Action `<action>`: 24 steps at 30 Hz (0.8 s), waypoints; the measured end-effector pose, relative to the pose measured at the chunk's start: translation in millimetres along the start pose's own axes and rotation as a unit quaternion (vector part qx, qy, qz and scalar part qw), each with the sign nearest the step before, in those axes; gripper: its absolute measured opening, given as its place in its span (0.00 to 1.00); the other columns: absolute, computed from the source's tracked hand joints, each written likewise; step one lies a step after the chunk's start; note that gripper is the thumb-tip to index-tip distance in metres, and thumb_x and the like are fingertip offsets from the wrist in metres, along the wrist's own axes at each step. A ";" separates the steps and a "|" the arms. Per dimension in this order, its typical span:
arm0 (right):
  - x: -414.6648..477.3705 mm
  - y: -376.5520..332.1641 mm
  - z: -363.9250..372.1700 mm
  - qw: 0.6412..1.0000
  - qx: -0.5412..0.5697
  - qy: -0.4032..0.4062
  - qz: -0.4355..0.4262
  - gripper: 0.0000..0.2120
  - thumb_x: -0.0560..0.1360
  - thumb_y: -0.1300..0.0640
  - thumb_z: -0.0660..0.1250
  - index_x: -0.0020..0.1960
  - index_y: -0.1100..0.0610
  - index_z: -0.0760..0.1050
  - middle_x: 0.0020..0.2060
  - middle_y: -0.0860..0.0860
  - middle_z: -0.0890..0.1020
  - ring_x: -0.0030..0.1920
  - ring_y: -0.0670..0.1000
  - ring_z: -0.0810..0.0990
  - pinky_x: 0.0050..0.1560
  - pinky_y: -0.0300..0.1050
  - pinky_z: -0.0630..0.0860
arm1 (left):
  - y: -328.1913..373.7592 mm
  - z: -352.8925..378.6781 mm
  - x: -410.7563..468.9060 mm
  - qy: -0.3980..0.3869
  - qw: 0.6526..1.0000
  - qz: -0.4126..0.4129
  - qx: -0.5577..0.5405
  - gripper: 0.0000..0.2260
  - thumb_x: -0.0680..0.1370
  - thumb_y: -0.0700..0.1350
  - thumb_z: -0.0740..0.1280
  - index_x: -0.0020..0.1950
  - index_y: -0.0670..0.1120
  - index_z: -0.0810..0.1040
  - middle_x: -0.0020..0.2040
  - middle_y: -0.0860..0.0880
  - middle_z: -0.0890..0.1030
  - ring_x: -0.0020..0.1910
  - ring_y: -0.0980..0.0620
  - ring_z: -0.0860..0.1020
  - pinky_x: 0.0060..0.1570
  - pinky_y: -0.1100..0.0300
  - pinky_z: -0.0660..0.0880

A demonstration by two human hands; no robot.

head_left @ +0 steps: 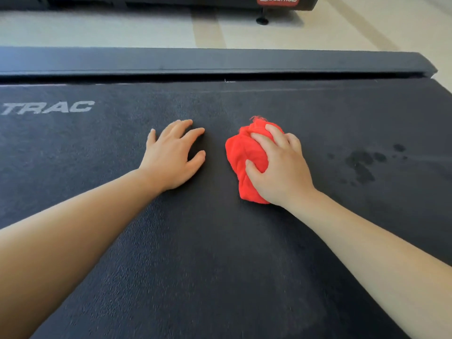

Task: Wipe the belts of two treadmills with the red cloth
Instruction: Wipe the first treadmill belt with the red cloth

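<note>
one bunched red cloth lies on the dark belt, gripped by the right hand, while the left hand rests spread flat beside it; a second treadmill stands behind.

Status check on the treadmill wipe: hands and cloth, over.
Right hand grips bunched red cloth, pressed on belt. Left hand rests on belt, holding nothing. Dark spots on belt, right of cloth.
</note>
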State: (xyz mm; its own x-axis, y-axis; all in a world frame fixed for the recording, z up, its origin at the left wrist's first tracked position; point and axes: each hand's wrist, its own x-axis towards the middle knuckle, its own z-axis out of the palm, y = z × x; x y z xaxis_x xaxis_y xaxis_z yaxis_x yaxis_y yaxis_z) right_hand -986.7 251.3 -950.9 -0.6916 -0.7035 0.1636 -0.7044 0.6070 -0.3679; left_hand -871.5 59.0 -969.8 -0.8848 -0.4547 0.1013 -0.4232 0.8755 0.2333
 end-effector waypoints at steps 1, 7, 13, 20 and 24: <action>12.4 -0.4 3.0 1.000 0.001 0.001 0.000 0.26 0.74 0.45 0.63 0.70 0.48 0.66 0.73 0.48 0.62 0.68 0.57 0.59 0.64 0.56 0.68 | -3.1 1.1 7.8 0.003 0.999 -0.032 -0.005 0.24 0.77 0.56 0.58 0.72 0.53 0.63 0.75 0.50 0.61 0.75 0.49 0.55 0.70 0.37 0.51; 77.6 -6.7 18.1 0.999 0.021 -0.001 -0.025 0.25 0.73 0.46 0.63 0.70 0.48 0.67 0.72 0.49 0.63 0.69 0.58 0.60 0.64 0.57 0.68 | -5.9 6.5 20.3 0.039 0.995 -0.088 -0.020 0.23 0.76 0.57 0.58 0.71 0.56 0.65 0.74 0.51 0.63 0.73 0.50 0.57 0.70 0.40 0.49; 137.1 -14.1 31.3 0.997 0.036 -0.022 -0.059 0.26 0.73 0.46 0.62 0.70 0.48 0.67 0.73 0.49 0.62 0.70 0.57 0.59 0.64 0.56 0.69 | 0.2 1.0 20.1 0.040 0.994 -0.106 -0.008 0.26 0.72 0.59 0.55 0.70 0.57 0.66 0.72 0.54 0.64 0.72 0.52 0.59 0.70 0.42 0.51; 155.3 -17.9 30.2 0.997 0.046 -0.037 -0.058 0.24 0.74 0.45 0.62 0.69 0.47 0.68 0.74 0.48 0.61 0.71 0.56 0.59 0.62 0.55 0.70 | 2.8 -2.4 20.1 0.031 0.992 -0.118 -0.009 0.26 0.71 0.59 0.56 0.70 0.57 0.66 0.72 0.54 0.64 0.72 0.52 0.59 0.70 0.43 0.51; 120.3 -14.2 23.2 0.997 0.041 -0.028 -0.060 0.24 0.74 0.46 0.62 0.69 0.49 0.68 0.73 0.50 0.62 0.70 0.57 0.59 0.64 0.55 0.68 | 1.7 -1.0 19.5 0.035 0.993 -0.113 -0.013 0.26 0.71 0.59 0.56 0.69 0.57 0.66 0.72 0.54 0.64 0.72 0.52 0.59 0.70 0.42 0.51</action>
State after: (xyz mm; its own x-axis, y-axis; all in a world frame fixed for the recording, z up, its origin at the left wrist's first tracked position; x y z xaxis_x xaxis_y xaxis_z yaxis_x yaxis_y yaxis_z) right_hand -1056.2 149.4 -947.2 -0.5908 -0.7908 0.1599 -0.7648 0.4858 -0.4231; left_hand -889.3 51.4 -966.5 -0.7521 -0.6498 0.1100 -0.6033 0.7461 0.2818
